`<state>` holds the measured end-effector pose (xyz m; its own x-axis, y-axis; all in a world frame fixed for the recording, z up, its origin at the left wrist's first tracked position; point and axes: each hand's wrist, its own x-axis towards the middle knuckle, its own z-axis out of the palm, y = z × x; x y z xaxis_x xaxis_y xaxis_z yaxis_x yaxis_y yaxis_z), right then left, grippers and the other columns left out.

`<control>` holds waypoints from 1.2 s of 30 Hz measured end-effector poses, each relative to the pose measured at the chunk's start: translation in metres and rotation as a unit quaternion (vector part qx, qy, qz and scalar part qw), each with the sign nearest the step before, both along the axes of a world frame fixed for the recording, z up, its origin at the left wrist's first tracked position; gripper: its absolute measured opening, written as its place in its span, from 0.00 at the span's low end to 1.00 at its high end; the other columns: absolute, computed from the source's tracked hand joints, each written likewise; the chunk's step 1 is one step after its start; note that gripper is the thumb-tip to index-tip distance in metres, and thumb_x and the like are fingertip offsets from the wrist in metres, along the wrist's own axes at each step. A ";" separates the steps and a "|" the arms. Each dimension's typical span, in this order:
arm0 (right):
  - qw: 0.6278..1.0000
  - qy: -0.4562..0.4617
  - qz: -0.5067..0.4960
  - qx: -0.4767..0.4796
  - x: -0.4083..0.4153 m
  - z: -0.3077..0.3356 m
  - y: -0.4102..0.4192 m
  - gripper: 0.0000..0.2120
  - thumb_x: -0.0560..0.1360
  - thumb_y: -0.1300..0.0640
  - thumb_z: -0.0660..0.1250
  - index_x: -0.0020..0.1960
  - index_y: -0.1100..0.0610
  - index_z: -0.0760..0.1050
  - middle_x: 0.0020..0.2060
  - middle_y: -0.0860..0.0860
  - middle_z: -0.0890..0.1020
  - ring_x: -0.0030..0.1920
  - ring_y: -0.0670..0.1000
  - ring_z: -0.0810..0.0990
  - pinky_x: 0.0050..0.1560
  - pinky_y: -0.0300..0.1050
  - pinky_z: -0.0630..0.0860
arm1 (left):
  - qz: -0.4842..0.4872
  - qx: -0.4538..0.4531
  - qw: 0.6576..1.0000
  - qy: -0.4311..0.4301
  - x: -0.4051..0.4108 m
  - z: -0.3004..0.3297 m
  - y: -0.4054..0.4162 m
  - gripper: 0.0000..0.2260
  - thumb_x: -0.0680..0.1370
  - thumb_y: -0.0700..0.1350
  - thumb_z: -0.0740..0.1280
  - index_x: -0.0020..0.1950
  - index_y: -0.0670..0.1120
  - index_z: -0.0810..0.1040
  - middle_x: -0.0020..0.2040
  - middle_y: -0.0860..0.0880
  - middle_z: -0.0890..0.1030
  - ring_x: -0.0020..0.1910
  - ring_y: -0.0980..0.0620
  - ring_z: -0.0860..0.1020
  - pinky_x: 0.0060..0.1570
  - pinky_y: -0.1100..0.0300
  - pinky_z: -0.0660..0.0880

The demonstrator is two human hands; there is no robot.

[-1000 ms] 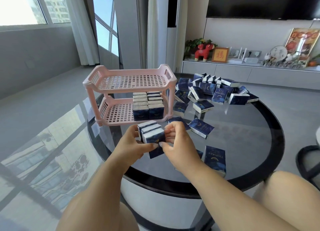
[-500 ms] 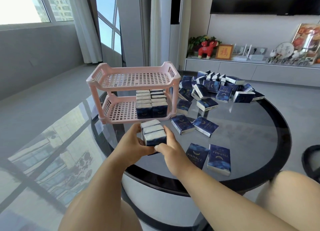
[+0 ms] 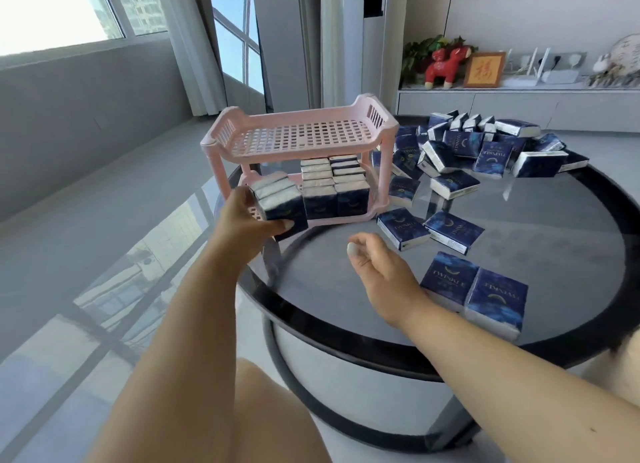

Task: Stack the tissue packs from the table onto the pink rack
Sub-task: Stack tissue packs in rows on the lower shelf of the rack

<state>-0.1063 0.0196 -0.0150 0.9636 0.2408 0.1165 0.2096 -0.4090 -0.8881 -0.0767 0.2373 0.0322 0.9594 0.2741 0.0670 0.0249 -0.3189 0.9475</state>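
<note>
The pink two-tier rack (image 3: 298,138) stands at the round table's far left; its top shelf is bare. Two rows of dark blue tissue packs (image 3: 334,183) fill the right part of its lower shelf. My left hand (image 3: 247,220) grips a bundle of three tissue packs (image 3: 278,199) at the front of the lower shelf, left of those rows. My right hand (image 3: 375,268) hovers over the table with loosely curled fingers and nothing in it. Loose packs (image 3: 401,228) lie nearby, and a pile of packs (image 3: 474,147) sits at the back.
The black-rimmed glass table (image 3: 519,240) carries two packs side by side (image 3: 476,291) near its front edge by my right wrist. A low cabinet (image 3: 519,104) with ornaments runs behind. Glossy floor lies to the left; my knee (image 3: 270,410) is below.
Both hands held the bundle of packs before. My right hand has let go and drawn back, while my left hand carried the bundle forward to the rack's lower shelf.
</note>
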 end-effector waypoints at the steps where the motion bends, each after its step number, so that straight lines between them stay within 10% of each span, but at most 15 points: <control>1: 1.000 -0.005 0.004 -0.015 -0.001 0.000 0.001 0.19 0.79 0.45 0.55 0.64 0.55 0.68 0.54 0.44 0.74 0.54 0.41 0.71 0.47 0.21 0.63 | 0.006 0.011 1.000 0.007 0.007 0.001 0.003 0.28 0.68 0.34 0.76 0.64 0.43 0.69 0.58 0.47 0.77 0.51 0.48 0.77 0.38 0.61 0.74; 8: 0.998 0.019 -0.034 -0.059 0.013 0.006 0.009 0.13 0.80 0.42 0.52 0.53 0.51 0.67 0.48 0.44 0.73 0.50 0.46 0.70 0.45 0.38 0.62 | 0.058 0.084 0.993 0.062 0.063 -0.002 0.013 0.31 0.65 0.40 0.79 0.63 0.46 0.68 0.56 0.47 0.77 0.56 0.44 0.77 0.57 0.46 0.77; 13: 0.986 -0.047 -0.020 -0.157 0.019 -0.004 0.018 0.17 0.79 0.41 0.53 0.55 0.53 0.69 0.49 0.46 0.72 0.57 0.51 0.70 0.56 0.46 0.68 | 0.086 0.039 0.991 0.097 0.096 0.002 0.012 0.05 0.79 0.37 0.65 0.52 0.44 0.70 0.46 0.48 0.71 0.52 0.49 0.68 0.40 0.69 0.78; 18: 0.981 -0.069 -0.018 -0.182 0.018 -0.005 0.021 0.19 0.78 0.41 0.54 0.59 0.55 0.69 0.49 0.45 0.70 0.58 0.50 0.69 0.59 0.46 0.67 | 0.054 0.115 0.985 0.119 0.122 -0.004 0.016 0.28 0.71 0.41 0.75 0.67 0.42 0.68 0.57 0.44 0.75 0.56 0.42 0.77 0.60 0.46 0.76; 36: 0.975 -0.097 -0.012 -0.198 0.023 -0.010 0.023 0.21 0.77 0.38 0.53 0.58 0.53 0.69 0.51 0.44 0.71 0.58 0.47 0.69 0.53 0.41 0.64 | 0.010 0.248 0.965 0.080 0.139 -0.022 0.014 0.22 0.80 0.45 0.65 0.73 0.47 0.66 0.63 0.47 0.75 0.61 0.47 0.73 0.51 0.60 0.67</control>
<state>-0.0834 0.0424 -0.0255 0.9383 0.2822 0.1997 0.3446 -0.7184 -0.6043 0.0626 0.2516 0.0102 0.9630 0.2654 0.0476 0.1688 -0.7309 0.6612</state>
